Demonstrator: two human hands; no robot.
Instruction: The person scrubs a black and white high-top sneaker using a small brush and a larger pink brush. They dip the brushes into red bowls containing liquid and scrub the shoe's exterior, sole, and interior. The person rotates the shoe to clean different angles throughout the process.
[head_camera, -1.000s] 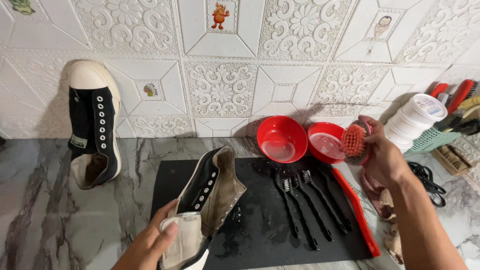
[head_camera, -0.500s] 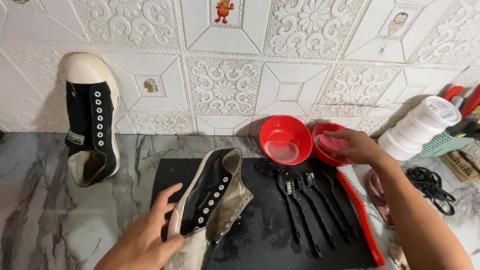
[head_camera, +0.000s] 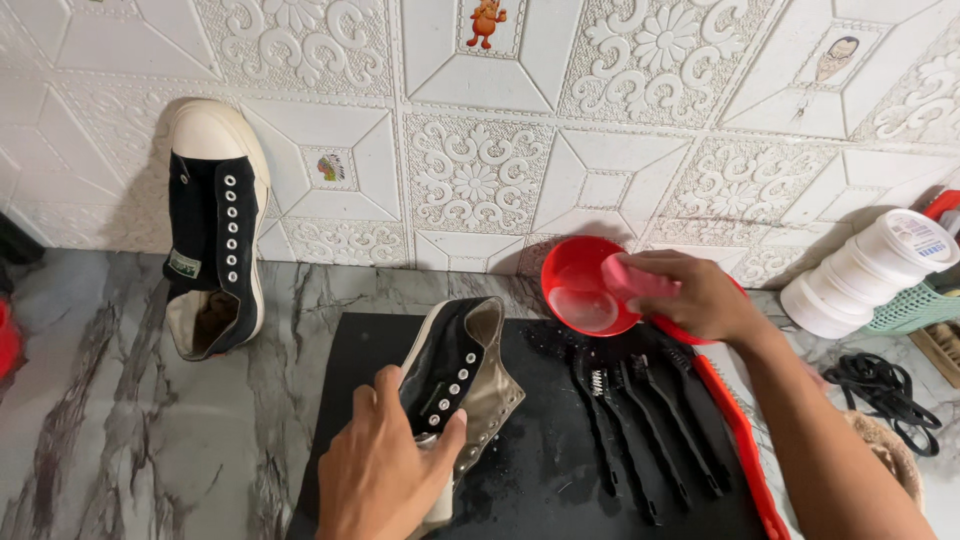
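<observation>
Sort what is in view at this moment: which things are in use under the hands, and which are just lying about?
In use:
- left hand gripping the black shoe on the black mat
- right hand holding a pink brush at the red bowl

Lying about:
- second shoe leaning on the wall
- black brushes
- white jars
- black laces

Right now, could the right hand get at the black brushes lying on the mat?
Probably yes. The right hand holds a pink brush over the red bowl, just above the black brushes. Nothing lies between them, though that hand is already full.
</observation>
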